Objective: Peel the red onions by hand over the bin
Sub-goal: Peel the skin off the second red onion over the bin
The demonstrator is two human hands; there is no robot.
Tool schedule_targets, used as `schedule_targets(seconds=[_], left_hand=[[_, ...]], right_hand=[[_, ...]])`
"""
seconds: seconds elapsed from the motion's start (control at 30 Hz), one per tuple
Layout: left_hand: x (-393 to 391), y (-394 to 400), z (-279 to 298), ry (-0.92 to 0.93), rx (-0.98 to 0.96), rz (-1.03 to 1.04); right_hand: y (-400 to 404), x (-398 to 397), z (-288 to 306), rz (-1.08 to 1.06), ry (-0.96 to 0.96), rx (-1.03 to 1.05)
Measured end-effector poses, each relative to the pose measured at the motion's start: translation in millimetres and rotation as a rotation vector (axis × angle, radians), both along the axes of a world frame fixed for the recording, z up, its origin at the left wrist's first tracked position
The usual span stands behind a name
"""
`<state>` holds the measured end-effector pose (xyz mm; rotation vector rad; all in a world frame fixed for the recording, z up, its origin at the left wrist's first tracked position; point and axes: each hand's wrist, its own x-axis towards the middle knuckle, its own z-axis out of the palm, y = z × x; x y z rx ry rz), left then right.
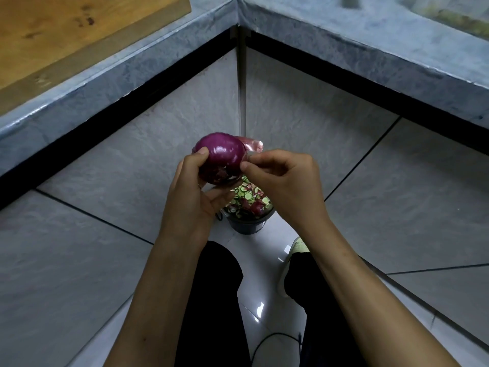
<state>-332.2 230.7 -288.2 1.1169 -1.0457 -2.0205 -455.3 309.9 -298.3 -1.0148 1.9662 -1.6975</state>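
A glossy purple-red onion [222,157] is held in the air above a small dark bin [247,225] on the floor. My left hand [191,189] grips the onion from the left, thumb on its top and fingers curled beneath. My right hand [284,181] pinches a strip of pinkish papery skin [251,144] at the onion's right side; the strip sticks up behind the onion. The bin holds cucumber slices and reddish onion peel [250,198], partly hidden by my hands.
Grey stone counters meet in a corner ahead, with a wooden board [66,27] on the left one. Below are grey tiled cabinet fronts and a shiny floor. My legs in dark trousers, a light shoe [296,247] and a black cable [272,337] are near the bin.
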Motion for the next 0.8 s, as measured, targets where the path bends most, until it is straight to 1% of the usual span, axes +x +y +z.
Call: schedule_targets(seconds=[0.17, 0.3, 0.53, 0.7, 0.8], left_hand=[[1, 1, 3, -0.015, -0.018, 0.0], [2, 2, 2, -0.023, -0.02, 0.003], [4, 1, -3, -0.041, -0.039, -0.005], [3, 3, -4, -0.008, 0.03, 0.018], [4, 5, -5, 0.007, 0.055, 0.025]], right_hand=[[0, -2, 0, 0.027, 0.001, 0.001], [1, -1, -3, 0.024, 0.051, 0.016], [0, 1, -6, 0.0, 0.074, 0.016], [-2, 1, -10, -0.072, 0.091, 0.014], [-1, 2, -10, -0.054, 0.06, 0.011]])
